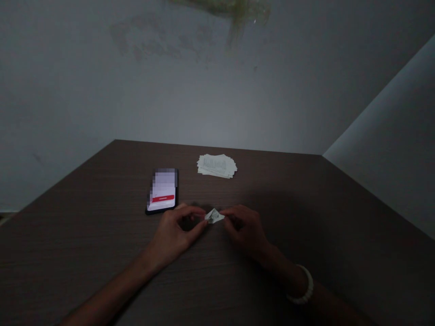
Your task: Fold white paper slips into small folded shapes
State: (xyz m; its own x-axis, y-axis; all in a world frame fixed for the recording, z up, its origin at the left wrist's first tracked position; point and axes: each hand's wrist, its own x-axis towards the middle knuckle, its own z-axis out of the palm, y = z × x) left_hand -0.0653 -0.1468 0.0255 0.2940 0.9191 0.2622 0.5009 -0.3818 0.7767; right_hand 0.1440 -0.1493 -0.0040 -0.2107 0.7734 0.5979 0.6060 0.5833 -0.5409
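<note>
Pinching the folded paper [214, 216] crosswise, left hand [171, 235] and right hand [244, 228] hold its peak pointing away.

Dim grey walls [217, 99] with a greenish stain [231, 13] rise behind a dark wood-grain table [356, 235]

Seen from above, a left hand [170, 237] and a right hand [244, 228] pinch opposite corners of a small folded paper [214, 216] just above a dark wood-grain table [306, 271]. A white bracelet [301, 284] circles the right wrist. Beyond the hands lie a phone [162, 190], its blurred screen showing a red bar, and a stack of printed slips [216, 165]. A stained wall [204, 90] rises behind.
</note>
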